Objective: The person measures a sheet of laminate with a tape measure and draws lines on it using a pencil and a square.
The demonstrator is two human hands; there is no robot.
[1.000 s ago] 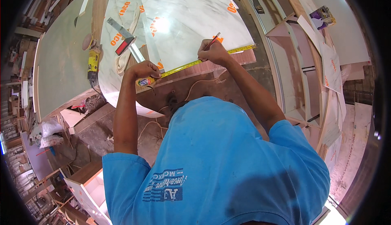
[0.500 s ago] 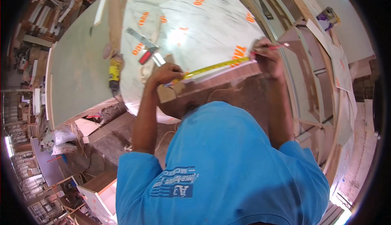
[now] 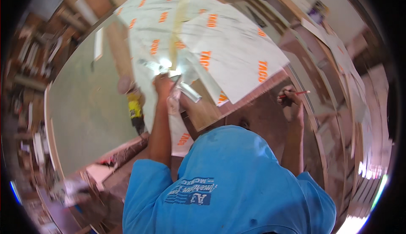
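Note:
My right hand (image 3: 291,96) is closed round a red pencil (image 3: 302,93), off to the right of the sheets. My left hand (image 3: 162,85) is at the metal square (image 3: 153,66) on the printed white sheet (image 3: 144,22); blur and glare hide its fingers. Just beyond that hand, a blurred yellow strip (image 3: 175,39), like a tape measure blade, runs away across the sheet. Beside the hand lies a silver bar (image 3: 190,92), perhaps part of the square. A smaller white sheet (image 3: 241,60) rests on a reddish-brown board (image 3: 258,88), near a wooden piece (image 3: 203,113).
A yellow-and-black power tool (image 3: 135,110) lies on a grey-green panel (image 3: 93,107) to my left. Open wooden frames (image 3: 304,52) stand at the right, with a purple-and-yellow package (image 3: 318,12) behind. Stacked offcuts (image 3: 31,60) fill the far left.
My left hand has moved off the board edge to the square. My right hand has drawn nearer, still with the pencil. The yellow tape no longer spans between my hands; the view has shifted.

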